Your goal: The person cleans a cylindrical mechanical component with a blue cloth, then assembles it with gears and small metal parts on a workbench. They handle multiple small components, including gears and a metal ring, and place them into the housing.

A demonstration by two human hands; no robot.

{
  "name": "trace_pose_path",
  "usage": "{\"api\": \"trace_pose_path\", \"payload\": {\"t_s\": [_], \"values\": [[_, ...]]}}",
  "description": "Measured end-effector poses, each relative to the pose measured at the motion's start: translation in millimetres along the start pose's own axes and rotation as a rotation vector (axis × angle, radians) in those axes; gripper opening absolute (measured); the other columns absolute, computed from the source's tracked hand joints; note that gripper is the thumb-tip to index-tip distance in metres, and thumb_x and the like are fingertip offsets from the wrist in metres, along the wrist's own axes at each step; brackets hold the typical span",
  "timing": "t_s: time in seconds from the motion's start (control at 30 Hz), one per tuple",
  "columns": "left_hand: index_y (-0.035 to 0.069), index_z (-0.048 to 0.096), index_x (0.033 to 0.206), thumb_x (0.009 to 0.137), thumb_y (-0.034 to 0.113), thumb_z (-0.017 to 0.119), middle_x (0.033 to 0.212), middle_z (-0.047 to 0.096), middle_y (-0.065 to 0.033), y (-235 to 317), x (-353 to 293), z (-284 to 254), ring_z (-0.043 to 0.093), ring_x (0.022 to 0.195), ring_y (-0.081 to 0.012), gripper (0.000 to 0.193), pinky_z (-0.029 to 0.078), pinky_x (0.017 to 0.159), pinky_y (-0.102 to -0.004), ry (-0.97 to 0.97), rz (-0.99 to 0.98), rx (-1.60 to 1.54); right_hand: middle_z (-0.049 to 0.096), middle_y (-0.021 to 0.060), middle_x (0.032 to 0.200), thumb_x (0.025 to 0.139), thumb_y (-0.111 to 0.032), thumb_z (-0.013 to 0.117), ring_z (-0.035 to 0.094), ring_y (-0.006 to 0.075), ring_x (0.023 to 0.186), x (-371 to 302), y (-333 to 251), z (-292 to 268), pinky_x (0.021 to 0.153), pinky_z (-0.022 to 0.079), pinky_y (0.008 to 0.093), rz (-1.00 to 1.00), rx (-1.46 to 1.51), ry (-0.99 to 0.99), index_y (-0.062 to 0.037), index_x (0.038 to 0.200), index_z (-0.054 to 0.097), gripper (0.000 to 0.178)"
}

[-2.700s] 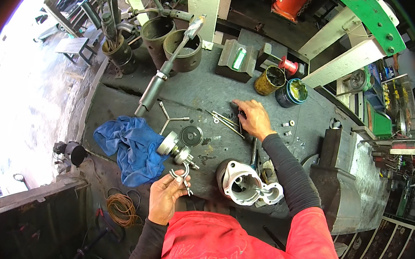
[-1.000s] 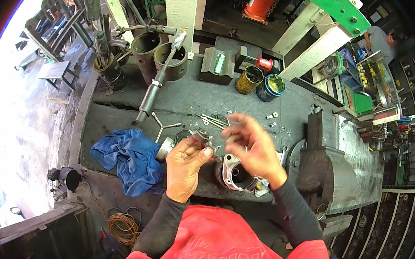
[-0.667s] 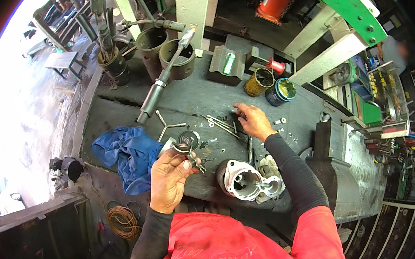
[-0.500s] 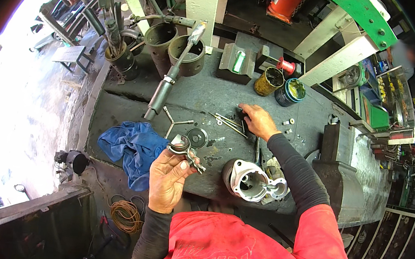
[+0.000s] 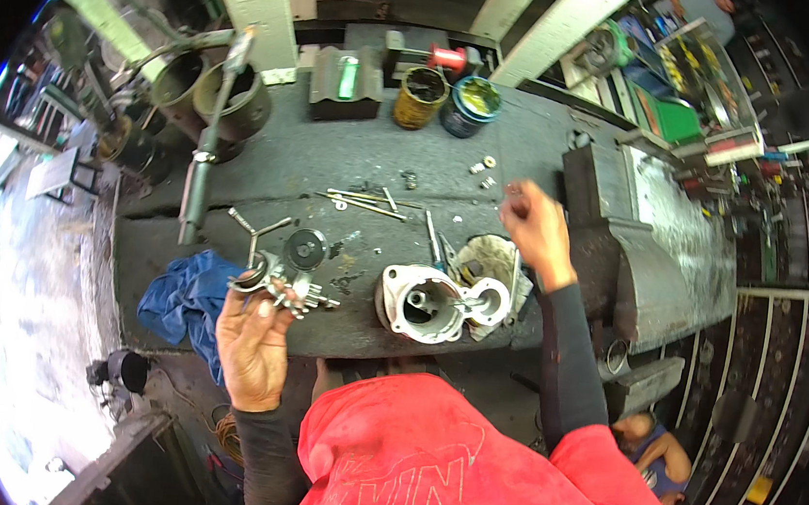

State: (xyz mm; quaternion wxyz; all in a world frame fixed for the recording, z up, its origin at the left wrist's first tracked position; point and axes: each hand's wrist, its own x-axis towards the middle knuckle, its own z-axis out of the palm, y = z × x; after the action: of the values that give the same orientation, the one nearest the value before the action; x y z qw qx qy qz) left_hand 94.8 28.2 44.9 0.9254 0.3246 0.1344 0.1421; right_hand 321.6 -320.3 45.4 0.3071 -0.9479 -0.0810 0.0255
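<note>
My left hand (image 5: 254,350) grips a metal machine part (image 5: 275,287) with a round collar and several short prongs, holding it up above the bench's front edge. My right hand (image 5: 535,228) is over the right side of the bench with fingers curled together; what they hold, if anything, is hidden and blurred. Small pale fittings (image 5: 483,168) lie just left of that hand. Between my arms a cast metal housing (image 5: 407,303) stands with its open end up. A rag (image 5: 486,263) lies behind it, partly covered. A blue cloth (image 5: 188,298) is beside my left hand.
Thin rods (image 5: 365,206), a black disc (image 5: 306,249) and a three-armed wrench (image 5: 255,230) lie on the bench. Behind them stand a yellow can (image 5: 420,103), a blue can (image 5: 470,113) and a metal block (image 5: 328,89). Another person (image 5: 655,454) is at the lower right.
The view has swung to the right. My right hand has left the rods and moved right, past the small pale fittings. My left hand still holds the metal part, now turned a little.
</note>
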Motion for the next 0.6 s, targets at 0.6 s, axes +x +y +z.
{"api": "trace_pose_path", "payload": {"t_s": [0.6], "values": [[-0.001,0.056,0.145,0.103,-0.001,0.065,0.127,0.069,-0.0192,6.7,-5.1,0.9,0.071,0.115,-0.029,0.043,0.063,0.099,-0.04,0.021,-0.096,0.173,0.072,0.0121,0.112,0.085,0.006,0.074,0.068,0.0354,0.106,-123.7,94.2,64.2,0.092,0.054,0.0469,0.069,-0.049,0.253,-0.0092,0.142,0.061,0.061]]}}
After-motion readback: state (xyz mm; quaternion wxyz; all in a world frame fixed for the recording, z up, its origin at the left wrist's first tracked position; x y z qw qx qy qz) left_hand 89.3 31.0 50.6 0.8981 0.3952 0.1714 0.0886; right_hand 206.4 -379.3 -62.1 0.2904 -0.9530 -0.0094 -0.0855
